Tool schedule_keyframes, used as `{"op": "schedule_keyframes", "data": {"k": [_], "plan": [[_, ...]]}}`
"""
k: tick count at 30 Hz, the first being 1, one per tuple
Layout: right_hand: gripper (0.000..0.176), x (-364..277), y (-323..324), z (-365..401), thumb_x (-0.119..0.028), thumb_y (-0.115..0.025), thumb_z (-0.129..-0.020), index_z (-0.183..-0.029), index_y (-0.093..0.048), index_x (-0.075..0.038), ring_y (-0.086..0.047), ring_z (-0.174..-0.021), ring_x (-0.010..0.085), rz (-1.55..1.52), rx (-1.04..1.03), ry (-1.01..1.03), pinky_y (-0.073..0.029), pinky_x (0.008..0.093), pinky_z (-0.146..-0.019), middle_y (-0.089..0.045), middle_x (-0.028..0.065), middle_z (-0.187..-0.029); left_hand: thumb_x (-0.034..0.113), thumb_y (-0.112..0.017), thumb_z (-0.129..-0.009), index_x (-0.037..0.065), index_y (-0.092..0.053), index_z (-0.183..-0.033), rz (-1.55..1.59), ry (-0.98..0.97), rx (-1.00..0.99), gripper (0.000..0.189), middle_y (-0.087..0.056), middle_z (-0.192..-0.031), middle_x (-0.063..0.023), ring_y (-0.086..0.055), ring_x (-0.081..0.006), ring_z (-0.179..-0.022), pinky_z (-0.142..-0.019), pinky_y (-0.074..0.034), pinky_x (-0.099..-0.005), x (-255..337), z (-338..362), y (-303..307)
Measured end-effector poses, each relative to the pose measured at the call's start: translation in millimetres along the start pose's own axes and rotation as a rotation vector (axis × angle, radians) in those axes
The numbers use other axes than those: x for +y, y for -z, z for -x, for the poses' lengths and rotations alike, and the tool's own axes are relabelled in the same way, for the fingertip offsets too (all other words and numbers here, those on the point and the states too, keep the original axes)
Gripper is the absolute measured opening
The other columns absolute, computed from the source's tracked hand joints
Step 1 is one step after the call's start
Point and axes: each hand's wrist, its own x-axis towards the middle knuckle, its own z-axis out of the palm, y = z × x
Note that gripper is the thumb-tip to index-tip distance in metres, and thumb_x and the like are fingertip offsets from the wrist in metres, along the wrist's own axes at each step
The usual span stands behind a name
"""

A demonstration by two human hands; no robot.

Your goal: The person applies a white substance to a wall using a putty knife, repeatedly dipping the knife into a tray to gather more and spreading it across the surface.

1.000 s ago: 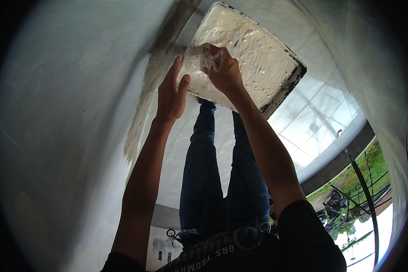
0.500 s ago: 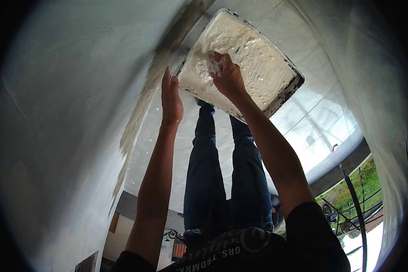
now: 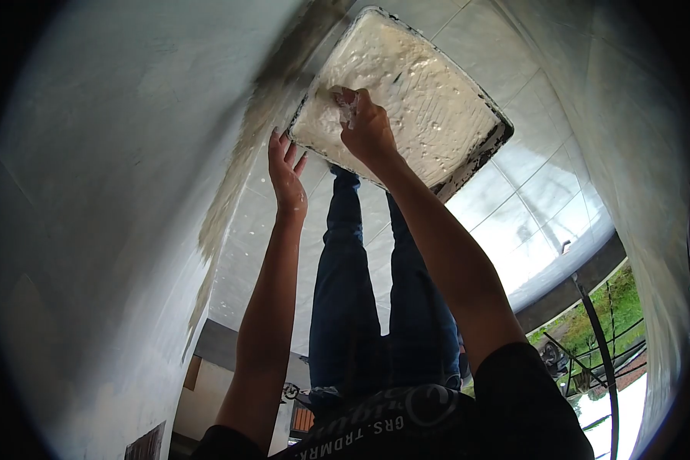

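A square tray [image 3: 475, 157] with a dark, chipped rim is filled with thick, cream-white paste [image 3: 429, 96]. My right hand [image 3: 369, 130] is closed over the paste toward the tray's left side, gripping a small flat scraper [image 3: 348, 110] smeared with white. Fingers mostly cover this tool, and its edge meets the paste. Beside the tray's left corner, my left hand [image 3: 287, 180] is raised with its fingers apart, holding nothing. White specks show on its wrist, and its fingertips come close to the rim.
A grey-white wall [image 3: 115, 169] rises on the left, with a rough, unpainted strip [image 3: 234, 184] along its base. Pale tiles [image 3: 540, 184] cover the floor around my legs [image 3: 345, 284]. At the lower right are a dark pole [image 3: 602, 345] and grass [image 3: 625, 299] outside.
My right hand has shifted left through the paste with the scraper. The left hand's fingers have spread from being held together, and the tray appears slightly farther left and up.
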Motion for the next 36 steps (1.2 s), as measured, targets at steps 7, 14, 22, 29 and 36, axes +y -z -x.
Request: {"op": "schedule_keyframes", "data": {"k": [7, 14, 22, 29, 36], "plan": [[0.039, -20.8, 50.5, -30.3, -0.001, -0.066, -0.075, -0.112, -0.053, 0.001, -0.066, -0.093, 0.0415, -0.017, 0.195, 0.028, -0.056, 0.0420, -0.078, -0.067, 0.0267, -0.095, 0.069, -0.037, -0.090, 0.006, -0.021, -0.151, -0.004, 0.016, -0.029, 0.089, -0.028, -0.153, -0.0157, -0.029, -0.0368, -0.140, -0.112, -0.023, -0.0489, 2.5, 0.2, 4.3], [0.041, 1.6, 52.7, -80.9, -0.008, -0.070, -0.075, -0.111, -0.052, -0.001, -0.067, -0.093, 0.0393, 0.147, 0.200, -0.037, -0.055, 0.0427, -0.080, -0.068, 0.0236, -0.097, 0.071, -0.038, -0.089, 0.006, -0.022, -0.151, 0.004, 0.014, -0.009, 0.091, -0.029, -0.152, -0.0161, -0.030, -0.0373, -0.139, -0.112, -0.023, -0.0484, -0.8, -0.1, 2.8], [0.038, -11.1, -7.7, 8.4, -0.004, -0.067, -0.073, -0.105, -0.049, 0.002, -0.063, -0.092, 0.0458, -0.021, -0.008, -0.063, -0.052, 0.0471, -0.079, -0.065, 0.0267, -0.095, 0.071, -0.037, -0.089, 0.010, -0.026, -0.150, -0.023, 0.030, -0.012, 0.087, -0.031, -0.152, -0.0154, -0.037, -0.0356, -0.134, -0.113, -0.023, -0.0457, -3.1, -3.0, 6.1], [0.033, -22.2, 51.4, -26.9, 0.000, -0.062, -0.074, -0.106, -0.056, 0.002, -0.067, -0.089, 0.0379, -0.059, 0.168, -0.103, -0.054, 0.0386, -0.078, -0.068, 0.0222, -0.095, 0.071, -0.036, -0.090, 0.010, -0.025, -0.151, -0.025, 0.017, -0.026, 0.086, -0.030, -0.153, -0.0162, -0.036, -0.0368, -0.136, -0.113, -0.022, -0.0458, -7.2, -5.4, 8.4], [0.043, 5.8, 26.0, -7.2, -0.002, -0.069, -0.071, -0.110, -0.051, 0.002, -0.066, -0.093, 0.0413, 0.037, 0.069, -0.086, -0.055, 0.0424, -0.081, -0.067, 0.0245, -0.098, 0.071, -0.036, -0.090, 0.010, -0.026, -0.150, -0.019, 0.021, -0.026, 0.086, -0.029, -0.153, -0.0171, -0.035, -0.0380, -0.136, -0.114, -0.021, -0.0457, -4.1, -5.0, 4.8]]}}
